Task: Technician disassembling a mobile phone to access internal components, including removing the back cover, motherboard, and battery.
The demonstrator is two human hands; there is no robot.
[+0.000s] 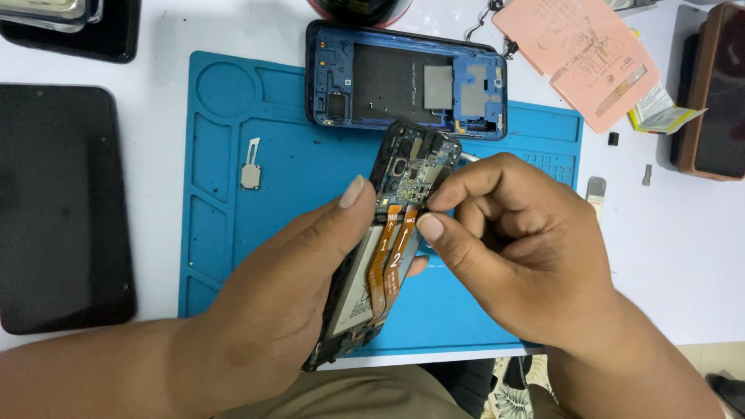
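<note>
An opened phone [403, 174] with its back off shows a circuit board at the top, two orange flex cables [390, 256] and a white battery. My left hand [287, 295] grips it from the left and underneath, tilted up over the blue work mat [233, 202], thumb resting by the board. My right hand [520, 248] pinches at the top of the orange flex cables, thumb and forefinger touching the board's lower edge. A metal tool tip [468, 157] shows behind the right forefinger.
A blue phone back frame [407, 77] lies at the mat's far edge. A small metal part [250, 172] rests on the mat's left. A black tablet [58, 206] lies left, a pink card [578, 54] and brown case [714, 93] right.
</note>
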